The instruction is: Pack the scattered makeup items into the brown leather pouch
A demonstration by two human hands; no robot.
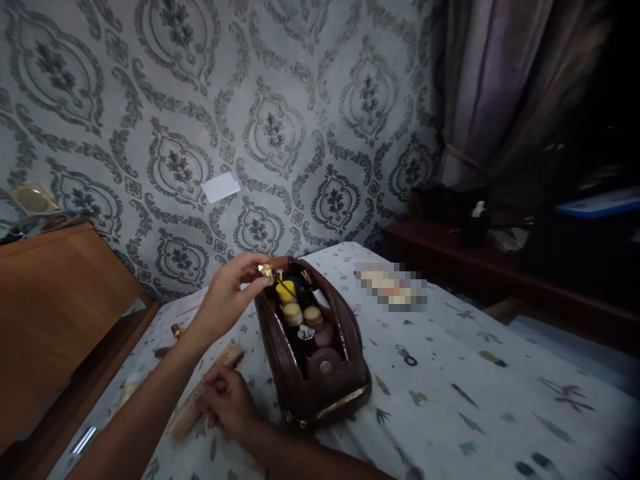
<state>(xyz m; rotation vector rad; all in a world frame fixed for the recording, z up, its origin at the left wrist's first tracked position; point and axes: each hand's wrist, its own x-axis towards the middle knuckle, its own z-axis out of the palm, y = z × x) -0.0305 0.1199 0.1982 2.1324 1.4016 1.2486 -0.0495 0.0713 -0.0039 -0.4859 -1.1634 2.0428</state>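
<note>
A brown cosmetic bag (325,400) stands unzipped on the patterned cloth. Inside it are a yellow-capped container (287,292), two small gold-lidded jars (293,314), a silver-topped item (306,332) and other cosmetics. At the bag's far left rim, my left hand (233,293) pinches a gold faceted cap (267,272); what lies below the cap is unclear. Left of the bag, my right hand (227,398) is lower down with its fingers curled, over a long beige item (187,417). Whether those fingers grip anything is hidden.
Small cosmetics, one of them gold (177,331), lie on the cloth at left. A wooden headboard (65,300) borders that side. Right of the bag lies a pixelated item (391,287). Patterned wallpaper rises behind, and a dark red shelf (440,250) holds a bottle (475,223).
</note>
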